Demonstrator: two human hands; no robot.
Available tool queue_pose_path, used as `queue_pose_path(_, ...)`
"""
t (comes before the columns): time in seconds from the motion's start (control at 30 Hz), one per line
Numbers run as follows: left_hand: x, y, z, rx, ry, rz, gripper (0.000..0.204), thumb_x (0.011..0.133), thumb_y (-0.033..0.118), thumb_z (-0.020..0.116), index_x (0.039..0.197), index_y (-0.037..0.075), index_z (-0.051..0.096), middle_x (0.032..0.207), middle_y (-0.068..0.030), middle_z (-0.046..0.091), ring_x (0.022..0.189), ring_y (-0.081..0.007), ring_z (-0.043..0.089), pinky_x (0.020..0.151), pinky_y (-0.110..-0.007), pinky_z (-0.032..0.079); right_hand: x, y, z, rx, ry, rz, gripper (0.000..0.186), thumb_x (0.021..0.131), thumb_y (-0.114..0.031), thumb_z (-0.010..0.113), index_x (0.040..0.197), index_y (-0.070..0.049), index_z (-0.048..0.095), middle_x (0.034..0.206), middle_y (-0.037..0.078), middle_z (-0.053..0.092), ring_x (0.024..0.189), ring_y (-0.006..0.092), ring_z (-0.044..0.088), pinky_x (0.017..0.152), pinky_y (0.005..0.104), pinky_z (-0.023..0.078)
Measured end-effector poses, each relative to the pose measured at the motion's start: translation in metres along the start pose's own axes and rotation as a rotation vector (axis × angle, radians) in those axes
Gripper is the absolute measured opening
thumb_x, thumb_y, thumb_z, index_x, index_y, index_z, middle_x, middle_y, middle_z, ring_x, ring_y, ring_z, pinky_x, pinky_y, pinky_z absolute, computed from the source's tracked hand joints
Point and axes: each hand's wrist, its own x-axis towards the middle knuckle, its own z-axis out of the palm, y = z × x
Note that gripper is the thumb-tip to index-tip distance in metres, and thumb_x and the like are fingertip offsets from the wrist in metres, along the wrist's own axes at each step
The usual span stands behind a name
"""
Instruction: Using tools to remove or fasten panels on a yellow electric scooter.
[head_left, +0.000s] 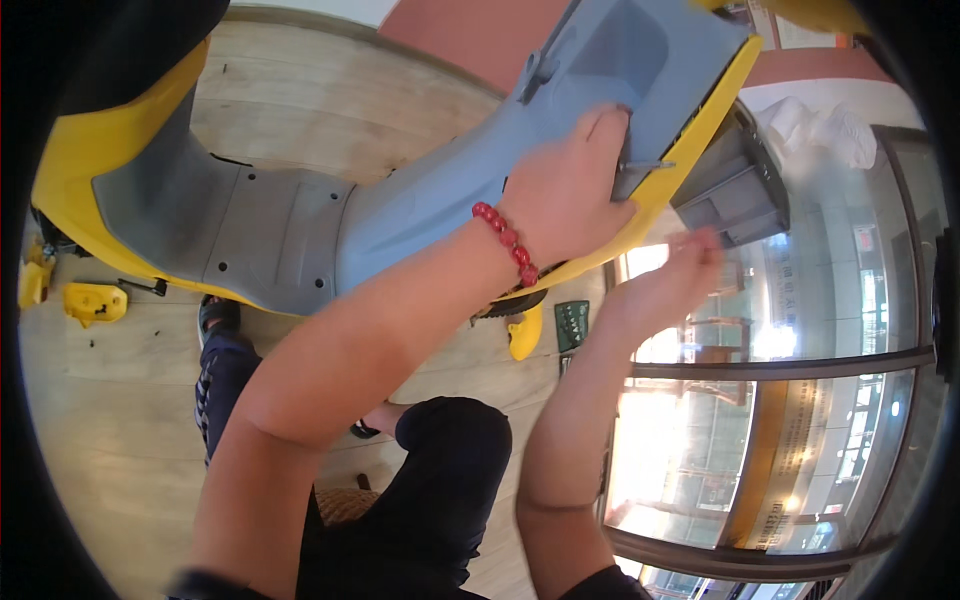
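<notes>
A yellow-and-grey scooter (430, 210) stretches across the view, its grey inner front panel rising toward the upper right. My left hand (570, 185), with a red bead bracelet at the wrist, lies against that panel beside an open recess. Its fingers are bent closed; what they grip is hidden. A thin metal piece (650, 165) sticks out near them, over the yellow edge trim (690, 130). Off to the right of the trim is my right hand (672, 280), apart from the scooter. Its fingertips are drawn together and blurred, so anything in them is too small to make out.
A dark grey box-shaped part (735, 190) sits beyond the right hand, near a white plastic bag (820, 130). A glass-fronted cabinet (780, 370) stands at right. On the floor are a yellow cover (95, 302), a yellow piece (524, 333) and a green packet (572, 325).
</notes>
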Motion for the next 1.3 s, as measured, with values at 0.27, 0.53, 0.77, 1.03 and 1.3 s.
queue_pose_path(0.27,0.006,-0.017,0.000,0.093,0.154,0.289,0.046,0.076,0.013,0.064,0.118,0.000,0.050,0.111,-0.0206,0.057,0.100,-0.0363,0.057,0.081,-0.040,0.047,-0.062,0.100,-0.008,0.325,0.020,0.570,0.040,0.097,-0.024,0.031,0.129,0.001,0.039,0.126,0.014,0.045,0.113,0.0238,0.045,0.098,0.0368,0.036)
queue_pose_path(0.53,-0.068,-0.090,0.018,0.232,0.136,0.159,0.024,0.081,0.007,0.058,0.104,0.005,0.053,0.097,-0.0157,0.058,0.086,-0.0369,0.057,0.070,-0.042,0.047,-0.065,0.130,0.003,0.193,0.049,0.559,0.049,0.099,-0.028,0.028,0.135,0.004,0.033,0.136,0.021,0.038,0.122,0.0300,0.042,0.102,0.0346,0.033)
queue_pose_path(0.77,-0.088,-0.131,0.053,0.156,0.372,0.052,0.005,0.089,0.003,0.049,0.092,0.002,0.052,0.074,-0.0102,0.055,0.061,-0.0198,0.052,0.059,-0.029,0.044,-0.067,0.132,0.014,0.255,0.064,0.494,0.058,0.096,-0.035,0.027,0.134,0.008,0.033,0.137,0.023,0.037,0.122,0.0314,0.042,0.100,0.0361,0.034)
queue_pose_path(1.03,-0.093,-0.127,0.041,0.186,0.297,0.135,0.011,0.087,0.001,0.049,0.097,0.002,0.053,0.081,-0.0097,0.055,0.066,-0.0174,0.050,0.062,-0.027,0.043,-0.071,0.125,0.017,0.056,0.077,0.424,0.060,0.093,-0.035,0.029,0.132,0.010,0.036,0.133,0.025,0.042,0.121,0.0330,0.043,0.100,0.0363,0.034)
queue_pose_path(1.3,-0.068,-0.127,0.011,0.154,0.060,-0.037,0.018,0.080,0.008,0.056,0.098,0.004,0.057,0.090,-0.0147,0.057,0.084,-0.0322,0.055,0.072,-0.039,0.046,-0.082,0.121,0.021,0.271,0.218,0.466,0.057,0.092,-0.030,0.033,0.134,0.009,0.035,0.134,0.022,0.042,0.117,0.0291,0.047,0.097,0.0337,0.037)
